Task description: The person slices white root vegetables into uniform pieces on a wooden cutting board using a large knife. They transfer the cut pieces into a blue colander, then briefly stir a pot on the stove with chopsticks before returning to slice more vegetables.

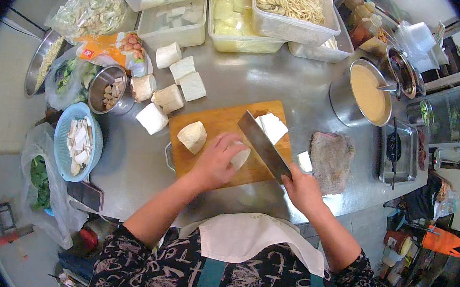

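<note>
My left hand [219, 159] grips a pale chunk of thick mushroom stem [240, 158], apparently king oyster, on a wooden cutting board [224, 122]. My right hand [303, 191] is closed around the handle of a cleaver [264, 146], whose broad blade slants across the board's right part. Beyond the blade lies a stack of white slices [273, 127], partly hidden by it. Another mushroom chunk [192, 137] rests on the board left of my left hand. More uncut stem pieces [168, 98] lie on the steel table [237, 73] past the board's upper left corner.
A blue colander [97, 142] of slices, a steel bowl [101, 88] and a phone [85, 195] are at left. Plastic tubs [246, 44] line the back. On the right are a rag [331, 162], a white offcut [304, 161], a pot of tan liquid [341, 100] and a steel tray [411, 162].
</note>
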A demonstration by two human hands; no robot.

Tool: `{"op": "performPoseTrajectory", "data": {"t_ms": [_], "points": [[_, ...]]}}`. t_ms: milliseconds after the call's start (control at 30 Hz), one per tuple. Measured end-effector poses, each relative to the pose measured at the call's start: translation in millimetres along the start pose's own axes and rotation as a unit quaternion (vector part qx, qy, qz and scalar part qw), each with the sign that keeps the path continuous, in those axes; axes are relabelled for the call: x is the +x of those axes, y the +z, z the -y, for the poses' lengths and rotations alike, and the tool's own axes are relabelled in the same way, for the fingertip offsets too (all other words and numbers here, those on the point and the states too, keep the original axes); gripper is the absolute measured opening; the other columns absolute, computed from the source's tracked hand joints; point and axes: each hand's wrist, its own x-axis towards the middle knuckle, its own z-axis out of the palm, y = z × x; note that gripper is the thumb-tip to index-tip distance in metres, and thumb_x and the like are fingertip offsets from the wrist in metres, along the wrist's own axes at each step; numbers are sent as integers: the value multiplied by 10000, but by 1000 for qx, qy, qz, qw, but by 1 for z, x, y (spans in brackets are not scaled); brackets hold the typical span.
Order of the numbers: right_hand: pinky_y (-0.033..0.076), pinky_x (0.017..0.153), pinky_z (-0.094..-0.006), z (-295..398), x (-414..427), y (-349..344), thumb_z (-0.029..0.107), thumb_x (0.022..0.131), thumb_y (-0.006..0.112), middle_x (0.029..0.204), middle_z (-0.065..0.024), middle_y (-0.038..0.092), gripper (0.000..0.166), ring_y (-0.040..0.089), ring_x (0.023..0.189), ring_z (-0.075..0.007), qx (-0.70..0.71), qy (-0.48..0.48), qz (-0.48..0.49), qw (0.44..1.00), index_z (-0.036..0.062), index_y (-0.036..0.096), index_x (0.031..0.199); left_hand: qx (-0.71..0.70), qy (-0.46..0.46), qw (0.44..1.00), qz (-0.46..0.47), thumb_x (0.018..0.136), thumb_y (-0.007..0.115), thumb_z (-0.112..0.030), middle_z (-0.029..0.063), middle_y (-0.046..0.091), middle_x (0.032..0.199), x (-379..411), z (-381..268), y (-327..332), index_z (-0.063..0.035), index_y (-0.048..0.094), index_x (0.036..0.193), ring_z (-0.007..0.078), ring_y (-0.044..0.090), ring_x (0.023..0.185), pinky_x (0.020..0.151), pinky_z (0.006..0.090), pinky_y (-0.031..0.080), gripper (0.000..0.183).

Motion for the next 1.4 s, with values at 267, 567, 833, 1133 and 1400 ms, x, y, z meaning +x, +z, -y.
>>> {"op": "performPoseTrajectory", "data": {"t_ms": [267,567,833,1133,1400], "points": [[443,585,-509,22,-7,-18,166,836,531,667,-224,577,168,564,649,-420,-37,-40,33,998,49,493,951,21,1,997,-72,636,641,-84,113,510,1116,-13,-7,15,-28,547,1056,310,430,1110,950,380,383,434],[472,575,-476,21,10,12,64,772,499,722,-192,603,182,602,673,-388,-118,-103,28,987,24,425,933,17,-11,997,-79,636,645,-74,115,507,1133,-15,-6,21,-38,555,1051,318,437,1106,955,390,382,426],[486,582,-472,38,0,-2,41,779,478,713,-190,603,156,605,660,-383,-113,-89,52,988,30,419,923,15,-26,997,-72,636,661,-105,120,511,1130,-20,-1,25,-48,532,1082,329,425,1103,953,408,376,467],[482,560,-478,47,-4,-15,37,777,480,734,-185,606,165,610,663,-379,-119,-100,63,986,30,403,923,21,-34,995,-92,646,655,-96,118,507,1129,-24,0,28,-45,524,1072,339,427,1099,948,414,376,448],[434,533,-514,27,4,13,136,831,519,672,-213,580,148,555,609,-429,-77,-105,23,991,52,438,922,-12,-48,991,-122,651,649,-97,125,493,1130,-29,-2,33,-57,515,1060,356,419,1088,927,428,379,432]]}}
